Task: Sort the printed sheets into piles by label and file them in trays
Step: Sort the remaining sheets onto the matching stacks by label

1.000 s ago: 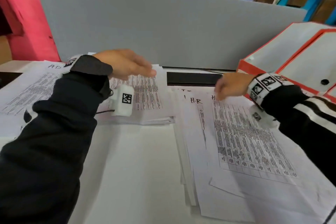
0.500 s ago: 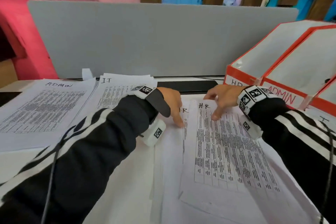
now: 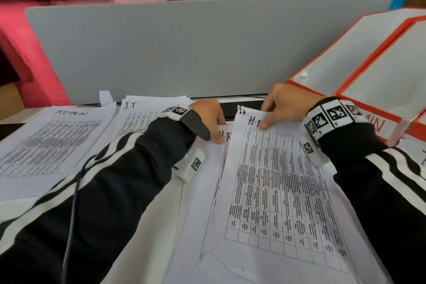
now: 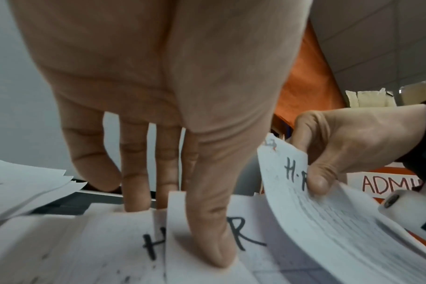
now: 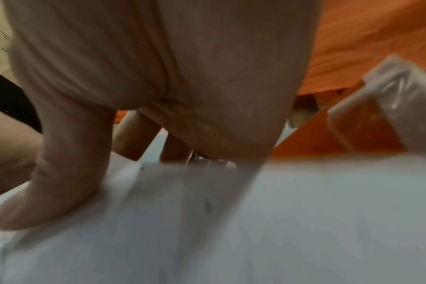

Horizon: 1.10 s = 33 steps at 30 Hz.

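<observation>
The right hand (image 3: 284,105) pinches the limp, light H.R sheet (image 3: 276,182) by its far edge near the table's right side, while the left hand (image 3: 211,120), fingers straight, presses the slippery H.R pile (image 4: 124,244) flat.

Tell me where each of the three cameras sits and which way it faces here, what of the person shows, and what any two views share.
Head: worn on the head, facing forward and down at the desk; both sleeves, left hand, right hand, ADMIN pile, I.T pile.
Left wrist: along the left hand's palm and straight fingers, which press the lower H.R sheet.
Right wrist: along the right hand; blurred paper, orange tray.
Shared: head and left wrist both show the right hand pinching the lifted H.R sheet.
</observation>
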### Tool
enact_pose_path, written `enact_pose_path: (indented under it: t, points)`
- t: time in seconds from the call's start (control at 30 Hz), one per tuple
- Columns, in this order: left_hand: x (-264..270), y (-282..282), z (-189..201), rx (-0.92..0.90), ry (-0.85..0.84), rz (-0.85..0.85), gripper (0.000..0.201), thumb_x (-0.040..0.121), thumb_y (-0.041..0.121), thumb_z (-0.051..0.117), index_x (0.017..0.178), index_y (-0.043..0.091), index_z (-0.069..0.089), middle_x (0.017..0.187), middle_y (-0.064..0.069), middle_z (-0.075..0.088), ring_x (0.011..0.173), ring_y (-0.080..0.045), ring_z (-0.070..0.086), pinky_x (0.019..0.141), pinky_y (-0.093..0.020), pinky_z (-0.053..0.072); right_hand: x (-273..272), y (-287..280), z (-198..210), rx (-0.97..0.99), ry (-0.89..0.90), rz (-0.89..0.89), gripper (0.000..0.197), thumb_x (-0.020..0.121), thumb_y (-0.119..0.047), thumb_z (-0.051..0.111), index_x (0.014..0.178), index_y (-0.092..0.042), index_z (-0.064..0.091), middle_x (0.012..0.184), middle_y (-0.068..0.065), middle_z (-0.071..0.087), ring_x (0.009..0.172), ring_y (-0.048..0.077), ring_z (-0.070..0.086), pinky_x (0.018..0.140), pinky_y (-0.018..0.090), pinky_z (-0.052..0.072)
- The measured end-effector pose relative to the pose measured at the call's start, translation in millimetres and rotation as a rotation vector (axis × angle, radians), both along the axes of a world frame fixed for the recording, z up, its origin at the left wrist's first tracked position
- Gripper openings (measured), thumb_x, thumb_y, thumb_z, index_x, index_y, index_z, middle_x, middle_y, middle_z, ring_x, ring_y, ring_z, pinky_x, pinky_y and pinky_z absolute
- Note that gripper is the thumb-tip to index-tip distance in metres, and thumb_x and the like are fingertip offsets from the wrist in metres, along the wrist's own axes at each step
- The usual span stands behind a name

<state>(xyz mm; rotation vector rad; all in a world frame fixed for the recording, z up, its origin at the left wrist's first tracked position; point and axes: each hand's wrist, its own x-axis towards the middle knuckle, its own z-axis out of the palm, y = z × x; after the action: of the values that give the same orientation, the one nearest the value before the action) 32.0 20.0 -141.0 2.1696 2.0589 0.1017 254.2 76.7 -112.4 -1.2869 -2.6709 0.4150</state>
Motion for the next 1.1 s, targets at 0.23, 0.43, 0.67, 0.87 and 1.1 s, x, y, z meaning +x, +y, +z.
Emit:
enact_pose_path:
  t: [0.23, 0.43, 0.67, 0.87, 1.1]
  points:
    - [-7, 5, 1, -0.027, -0.028, 0.03, 0.025, 0.075, 0.033, 0.087, 0.092, 0.016, 0.079, 0.074, 0.011, 0.065, 0.069, -0.01, 0.059, 0.062, -0.02, 0.044, 32, -8, 41, -0.035, -0.004, 0.037, 0.006, 0.08, -0.024, 0.088, 0.08, -0.023, 0.081, 0.071, -0.009, 0.077, 0.067, 0.011, 0.07, 0.063, 0.027, 0.055]
    - [-7, -4, 23, 0.09, -0.021, 0.071, 0.015, 0.078, 0.03, 0.084, 0.088, 0.019, 0.083, 0.069, 0.008, 0.071, 0.07, -0.013, 0.067, 0.069, -0.027, 0.055, 33, -21, 55, -0.172, 0.073, 0.1, 0.012, 0.083, -0.013, 0.084, 0.088, -0.023, 0.083, 0.085, -0.001, 0.081, 0.083, 0.024, 0.079, 0.083, 0.046, 0.063]
    - [-9, -29, 34, 0.184, -0.433, 0.092, 0.005, 0.078, 0.021, 0.086, 0.079, 0.018, 0.081, 0.062, 0.005, 0.073, 0.059, -0.006, 0.071, 0.059, -0.013, 0.05, -4, -29, 39, -0.058, 0.084, 0.076, 0.007, 0.081, -0.034, 0.087, 0.081, -0.032, 0.08, 0.08, -0.013, 0.079, 0.078, 0.011, 0.076, 0.084, 0.044, 0.062]
    - [-16, -32, 36, 0.082, -0.565, 0.046, 0.016, 0.074, 0.024, 0.089, 0.079, 0.012, 0.081, 0.066, 0.0, 0.075, 0.059, -0.009, 0.072, 0.048, -0.008, 0.042, -5, -28, 32, -0.096, 0.035, 0.091, 0.023, 0.078, -0.019, 0.089, 0.087, -0.022, 0.068, 0.079, -0.01, 0.079, 0.071, 0.016, 0.075, 0.081, 0.044, 0.059]
    - [-36, -33, 33, 0.054, -0.502, 0.117, 0.015, 0.081, 0.03, 0.083, 0.079, 0.016, 0.08, 0.074, 0.003, 0.077, 0.071, -0.011, 0.075, 0.052, -0.011, 0.046, -4, -21, 21, -0.162, 0.042, 0.087, 0.035, 0.069, -0.014, 0.094, 0.096, -0.025, 0.075, 0.082, -0.008, 0.08, 0.08, 0.014, 0.078, 0.086, 0.037, 0.059]
